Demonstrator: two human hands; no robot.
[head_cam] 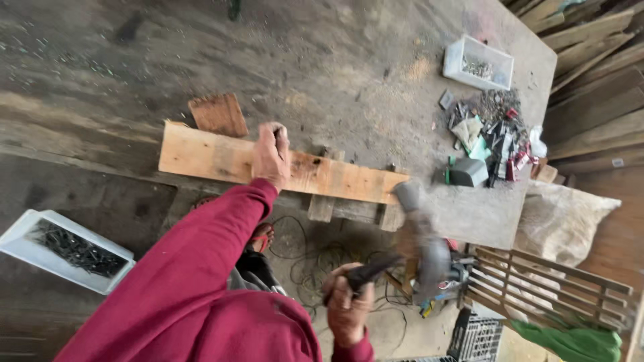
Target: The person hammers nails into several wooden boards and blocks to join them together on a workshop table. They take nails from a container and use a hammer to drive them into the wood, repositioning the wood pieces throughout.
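Head view: left hand [270, 155] presses a plank [221, 158] onto the dusty workbench [349, 60]; right hand [347, 305] grips a hammer [396, 231].

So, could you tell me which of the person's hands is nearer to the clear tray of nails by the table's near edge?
Left. The left hand presses the plank above the tray; the right hand, swinging a hammer, is farther off.

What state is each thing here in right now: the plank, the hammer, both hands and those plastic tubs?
Plank: flat on the workbench, pinned by the left hand.
Left hand: pressed on the plank, fingers curled over its far edge.
Right hand: closed round the hammer's handle.
Hammer: raised, blurred by motion.
Near white tub: open, holding dark nails.
Far clear tub: open, a few small metal pieces inside.
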